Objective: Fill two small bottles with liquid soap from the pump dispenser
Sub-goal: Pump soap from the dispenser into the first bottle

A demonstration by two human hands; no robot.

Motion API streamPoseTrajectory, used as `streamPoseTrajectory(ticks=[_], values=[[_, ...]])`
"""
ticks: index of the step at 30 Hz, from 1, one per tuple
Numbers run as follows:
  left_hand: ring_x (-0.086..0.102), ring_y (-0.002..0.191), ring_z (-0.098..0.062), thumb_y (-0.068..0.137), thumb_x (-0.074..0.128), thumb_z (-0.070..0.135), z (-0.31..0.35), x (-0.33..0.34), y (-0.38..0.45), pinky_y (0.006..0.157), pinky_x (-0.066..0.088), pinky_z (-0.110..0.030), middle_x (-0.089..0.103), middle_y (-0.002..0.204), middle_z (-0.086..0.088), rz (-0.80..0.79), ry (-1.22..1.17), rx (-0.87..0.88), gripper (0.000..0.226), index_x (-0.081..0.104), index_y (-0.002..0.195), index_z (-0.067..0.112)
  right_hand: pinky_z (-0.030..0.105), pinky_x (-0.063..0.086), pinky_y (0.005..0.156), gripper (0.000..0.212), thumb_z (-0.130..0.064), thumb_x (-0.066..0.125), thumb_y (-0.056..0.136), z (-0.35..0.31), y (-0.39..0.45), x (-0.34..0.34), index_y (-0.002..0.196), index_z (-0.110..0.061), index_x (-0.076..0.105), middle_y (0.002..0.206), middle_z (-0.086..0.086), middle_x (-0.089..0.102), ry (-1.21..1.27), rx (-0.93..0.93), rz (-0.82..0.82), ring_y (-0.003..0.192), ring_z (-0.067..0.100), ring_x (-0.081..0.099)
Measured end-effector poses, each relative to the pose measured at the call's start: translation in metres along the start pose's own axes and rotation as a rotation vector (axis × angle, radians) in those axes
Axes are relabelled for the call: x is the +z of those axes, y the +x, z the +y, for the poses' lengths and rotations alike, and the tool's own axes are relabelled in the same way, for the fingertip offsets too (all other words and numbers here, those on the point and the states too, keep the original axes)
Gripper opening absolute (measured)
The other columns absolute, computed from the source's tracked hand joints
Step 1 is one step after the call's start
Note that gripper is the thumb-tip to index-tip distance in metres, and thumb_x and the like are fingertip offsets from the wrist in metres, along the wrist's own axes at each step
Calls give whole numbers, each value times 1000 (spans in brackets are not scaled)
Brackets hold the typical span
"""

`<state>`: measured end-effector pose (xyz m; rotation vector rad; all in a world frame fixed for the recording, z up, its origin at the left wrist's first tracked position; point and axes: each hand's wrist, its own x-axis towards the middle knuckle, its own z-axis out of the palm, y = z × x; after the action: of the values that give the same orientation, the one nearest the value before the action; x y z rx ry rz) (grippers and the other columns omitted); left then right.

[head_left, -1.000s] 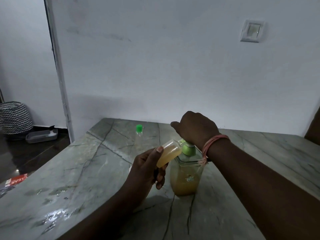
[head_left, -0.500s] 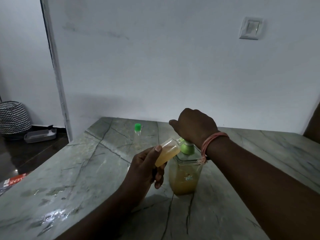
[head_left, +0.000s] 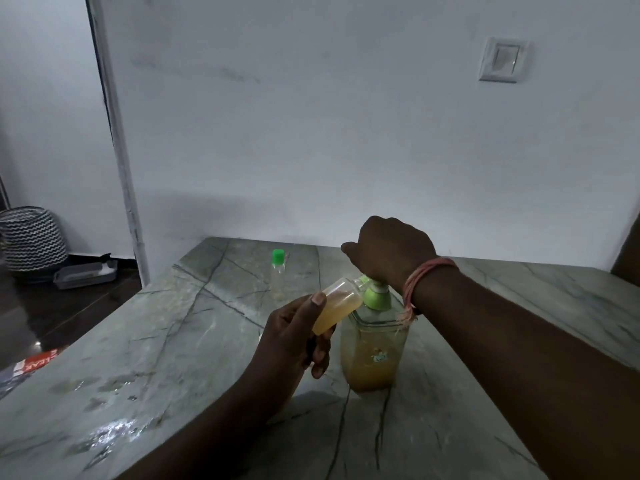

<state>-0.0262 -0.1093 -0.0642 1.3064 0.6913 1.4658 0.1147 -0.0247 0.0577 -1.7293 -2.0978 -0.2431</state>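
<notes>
- Pump dispenser [head_left: 374, 344] — stands upright on the marble table [head_left: 173, 341], right of centre and near the viewer, roughly half full of amber soap.
- Right hand [head_left: 389, 252] rests on the green pump head [head_left: 377, 297], fingers curled down over it. Press straight down, so that the dispenser does not tip or slide.
- Left hand [head_left: 294, 341] pinches the small bottle [head_left: 337, 304] between thumb and curled fingers and holds it tilted, mouth toward the nozzle.
- Mouth and spout appear to touch — whether the spout sits inside the mouth cannot be told. Keep them together for the full stroke.
- Soap already fills much of this bottle. Use short, slow strokes and watch the level, as overflow would run onto the fingers.
- Second bottle [head_left: 278, 271], with a green cap, stands at the far side of the table, well apart from both hands. Its fill level cannot be told.
- Wet patches shine on the near left of the table, so set filled bottles down on a dry part.
</notes>
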Motion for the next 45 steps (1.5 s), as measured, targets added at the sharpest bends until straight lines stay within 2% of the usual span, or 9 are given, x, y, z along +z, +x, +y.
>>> streamPoseTrajectory(ticks=[4, 9, 12, 17, 24, 27, 31, 40, 45], values=[[45, 48, -16, 93, 55, 45, -1, -2, 1, 42, 40, -26, 52, 70, -12, -2, -10, -15, 31, 75, 92, 20, 31, 41, 67, 38, -48, 54, 89, 0, 0, 3, 69, -17, 46, 72, 2, 51, 38, 13, 58, 73, 25, 55], [45, 47, -16, 91, 55, 44, -3, 0, 3, 41, 40, -25, 52, 70, -13, 5, -1, -13, 31, 74, 87, 21, 29, 40, 62, 36, -47, 57, 88, 3, -2, 9, 65, -20, 50, 69, -1, 56, 82, 49, -24, 64, 20, 55], [44, 46, -16, 91, 54, 44, -1, 1, 2, 41, 40, -25, 52, 70, -13, 5, 8, -8, 31, 75, 88, 22, 30, 42, 64, 36, -47, 56, 89, 1, 0, 2, 67, -21, 47, 72, -1, 55, 32, 23, -29, 72, 23, 58], [45, 48, -15, 91, 54, 43, 0, 0, 1, 41, 40, -25, 52, 70, -11, -1, -2, -1, 30, 74, 86, 21, 31, 40, 65, 40, -50, 54, 90, -1, 1, 1, 65, -21, 42, 69, -2, 49, -17, -31, 70, 72, 25, 55], [44, 47, -16, 91, 54, 43, 1, 2, 0, 41, 40, -25, 52, 69, -11, -2, 4, -14, 30, 75, 88, 22, 31, 42, 66, 42, -54, 57, 88, 2, -1, 4, 64, -22, 45, 74, 0, 55, 51, 26, -13, 73, 25, 58], [45, 48, -15, 94, 56, 44, 1, 1, -1, 42, 40, -25, 52, 71, -12, -3, -4, -13, 30, 75, 92, 21, 32, 40, 66, 43, -53, 55, 90, -2, 0, 0, 64, -23, 37, 77, 0, 50, -39, -41, 41, 74, 25, 54], [45, 49, -15, 95, 55, 44, -1, -1, 1, 42, 40, -25, 52, 71, -11, -1, 8, 0, 29, 74, 92, 21, 31, 41, 67, 45, -56, 56, 88, 0, -1, 6, 63, -22, 40, 78, 2, 56, 36, -8, 88, 73, 24, 54], [45, 47, -14, 96, 51, 39, 0, 0, -1, 41, 40, -25, 53, 71, -10, -9, 3, 0, 30, 74, 92, 21, 32, 40, 66, 42, -53, 57, 88, 0, 2, -2, 65, -22, 40, 72, -2, 48, -44, -50, 54, 73, 24, 54], [44, 47, -16, 95, 54, 43, -2, -1, 2, 41, 40, -24, 51, 69, -12, -9, -1, -5, 32, 74, 88, 19, 31, 43, 66, 44, -55, 60, 85, 4, 2, 9, 63, -19, 48, 71, 1, 56, 117, 47, -18, 74, 26, 59]])
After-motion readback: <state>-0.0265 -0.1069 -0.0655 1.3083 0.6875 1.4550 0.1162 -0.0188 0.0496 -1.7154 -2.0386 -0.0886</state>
